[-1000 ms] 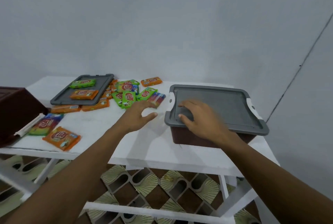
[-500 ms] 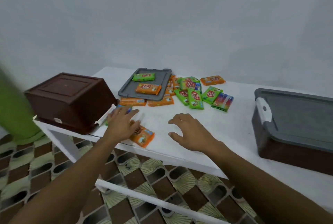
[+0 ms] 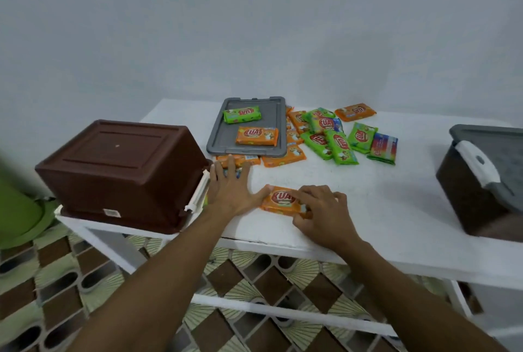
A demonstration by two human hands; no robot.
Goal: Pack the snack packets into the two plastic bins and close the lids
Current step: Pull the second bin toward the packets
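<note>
An orange snack packet lies near the table's front edge. My right hand has its fingers curled around its right end. My left hand lies flat and spread, covering another packet next to a brown bin that rests upside down at the left. A loose grey lid at the back carries a green packet and an orange packet. Several green, orange and multicoloured packets lie scattered to the right of that lid. A second brown bin with its grey lid on stands at the right edge.
The white table has a front edge just below my hands. A green object stands on the floor at the far left. A patterned tiled floor shows under the table frame.
My view has swung left, away from the lidded bin. My right hand left that lid and came down onto the orange packet. My left hand moved next to the upside-down bin.
</note>
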